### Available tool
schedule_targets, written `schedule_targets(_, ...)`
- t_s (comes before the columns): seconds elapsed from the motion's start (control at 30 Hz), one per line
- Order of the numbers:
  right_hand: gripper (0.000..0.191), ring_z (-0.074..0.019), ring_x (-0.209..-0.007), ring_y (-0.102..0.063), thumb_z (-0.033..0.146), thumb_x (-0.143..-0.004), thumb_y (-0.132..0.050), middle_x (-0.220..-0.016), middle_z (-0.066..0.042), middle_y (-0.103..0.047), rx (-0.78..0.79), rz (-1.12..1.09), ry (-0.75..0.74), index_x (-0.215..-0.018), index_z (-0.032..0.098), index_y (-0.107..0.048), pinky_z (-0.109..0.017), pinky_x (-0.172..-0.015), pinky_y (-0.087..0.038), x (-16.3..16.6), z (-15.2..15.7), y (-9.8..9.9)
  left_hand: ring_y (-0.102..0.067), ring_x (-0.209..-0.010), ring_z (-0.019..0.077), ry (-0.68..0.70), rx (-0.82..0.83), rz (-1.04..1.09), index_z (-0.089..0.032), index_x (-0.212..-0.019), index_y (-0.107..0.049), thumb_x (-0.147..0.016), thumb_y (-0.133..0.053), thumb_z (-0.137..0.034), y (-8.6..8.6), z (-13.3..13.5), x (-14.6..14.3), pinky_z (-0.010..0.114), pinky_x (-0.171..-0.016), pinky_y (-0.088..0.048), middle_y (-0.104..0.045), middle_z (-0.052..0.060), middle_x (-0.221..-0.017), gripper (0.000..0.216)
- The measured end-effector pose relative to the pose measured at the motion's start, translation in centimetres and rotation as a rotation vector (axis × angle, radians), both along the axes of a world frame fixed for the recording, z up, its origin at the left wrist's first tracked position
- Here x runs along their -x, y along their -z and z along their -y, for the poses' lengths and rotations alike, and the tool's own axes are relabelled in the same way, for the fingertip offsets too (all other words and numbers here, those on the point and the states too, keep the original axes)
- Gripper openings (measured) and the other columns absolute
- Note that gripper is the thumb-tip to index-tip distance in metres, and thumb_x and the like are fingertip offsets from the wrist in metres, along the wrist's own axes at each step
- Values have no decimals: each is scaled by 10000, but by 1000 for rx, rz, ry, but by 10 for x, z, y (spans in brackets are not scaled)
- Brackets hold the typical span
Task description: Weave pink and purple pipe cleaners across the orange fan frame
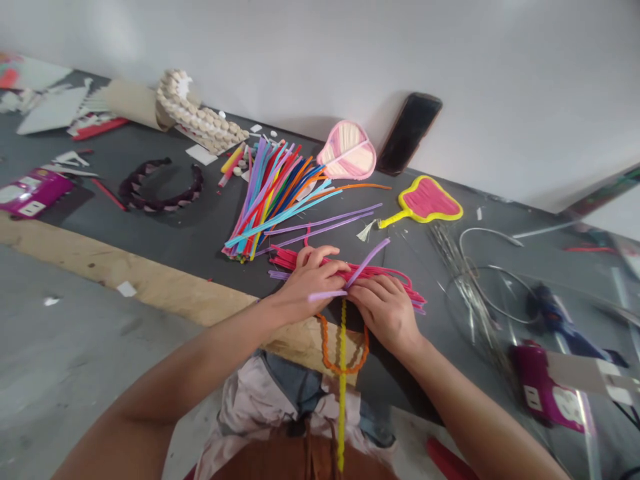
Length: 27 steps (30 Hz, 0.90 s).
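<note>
My left hand (315, 277) and my right hand (386, 310) meet at the table's front, fingertips closed together around a light purple pipe cleaner (370, 260). One end of it points up and right, the other sticks out left over my left hand. From the pinch a twisted yellow pipe cleaner stem (343, 400) runs down toward my body. A twisted orange pipe cleaner loop (325, 347) hangs around that stem. Under both hands lies a bundle of pink-red pipe cleaners (410, 283) with purple ones among them. My fingers hide the exact joint.
Behind the hands lie a multicoloured pipe cleaner bundle (267, 200), a pink fan shape (347, 150), a yellow-edged pink fan (430, 200) and a phone (410, 133). Left is a dark headband (160, 190). Wires (465, 287) and a glue gun (565, 320) lie right.
</note>
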State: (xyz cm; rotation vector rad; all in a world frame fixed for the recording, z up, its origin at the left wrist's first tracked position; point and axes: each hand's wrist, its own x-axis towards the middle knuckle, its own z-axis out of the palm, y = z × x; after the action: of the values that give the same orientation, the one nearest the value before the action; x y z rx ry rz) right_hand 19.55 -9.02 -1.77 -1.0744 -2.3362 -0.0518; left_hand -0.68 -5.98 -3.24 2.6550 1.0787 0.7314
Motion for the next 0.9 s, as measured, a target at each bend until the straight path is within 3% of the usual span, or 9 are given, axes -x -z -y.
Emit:
schedule_targets(0.13,142,-184,-856,-625,172,-924,-590,-989,-8,-756,-5,-31,-5,-862,242,-697,-344,-807,-451,1,-1,-2,-326,-1312,250,-3,-7,-24,-295,-880,-706,-938,-525,-221,-2,0,-1,469,-1061,-238,-655,-38,-1195,204)
schedule_targets(0.33,222,-242,-1125,-587,108,-910,-543,-1287,-49,-655,58,-88,-69,-924,261,-702,-424,-926,-518,1,-2,-2,-318,-1309,275,16,-8,-34,-282,-869,-703,-914,-555,-247,-1,-1,-1,480,-1038,-273,-646,13,-1145,159)
schedule_targets(0.53,250,-205,-1006,-640,79,-923,-498,-1086,-61,-714,79,-157,-175,-948,240,-688,-382,-870,-546,0,-3,2,-346,-1298,255,27,-27,2,-287,-872,-691,-927,-548,-260,2,-2,0,460,-1029,-268,-654,-23,-1181,156)
schedule_targets(0.73,229,-206,-870,-642,131,-932,-510,-909,-52,-717,120,-151,-121,-874,245,-700,-365,-787,-533,0,-3,5,-357,-1301,266,32,5,-18,-284,-890,-698,-914,-543,-244,0,-2,0,479,-1041,-254,-651,-6,-1187,162)
schedule_targets(0.9,190,-199,-811,-601,148,-922,-543,-843,-46,-703,63,-140,-96,-834,228,-690,-341,-741,-493,1,-2,3,-363,-1305,298,60,35,4,-243,-832,-705,-838,-561,-225,-12,2,0,506,-1032,-247,-653,11,-1200,146)
